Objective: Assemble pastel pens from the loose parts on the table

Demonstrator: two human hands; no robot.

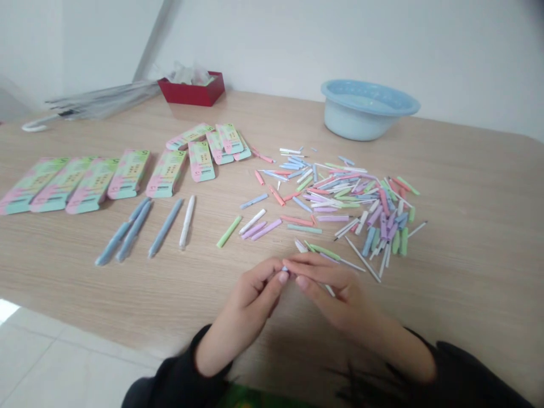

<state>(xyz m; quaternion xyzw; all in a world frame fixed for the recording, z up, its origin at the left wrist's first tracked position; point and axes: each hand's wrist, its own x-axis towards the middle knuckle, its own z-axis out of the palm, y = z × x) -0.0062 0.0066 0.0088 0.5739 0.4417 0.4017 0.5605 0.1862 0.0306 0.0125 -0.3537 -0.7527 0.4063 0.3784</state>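
Observation:
My left hand [255, 292] is closed in a pinch on a small pale blue pen part [285, 270], most of which the fingers cover. The fingertips of my right hand [334, 286] meet it from the other side, closed around the same spot. Below the right palm shows a thin white stick [330, 290]; I cannot tell whether it is held or lies on the table. Just beyond the hands are a green pen barrel [325, 251] and a white pointed piece [300, 245]. A big loose pile of pastel pen parts [340, 192] spreads behind and to the right.
Wrapped blue pens [134, 231] and a white pen [187, 222] lie at left. Behind them are several printed pastel boxes [130, 173]. Farther back are a folded clear umbrella [106, 101], a red box [191, 93] and a blue basin [365, 113]. The wooden table's [191, 306] front edge borders the tiled floor.

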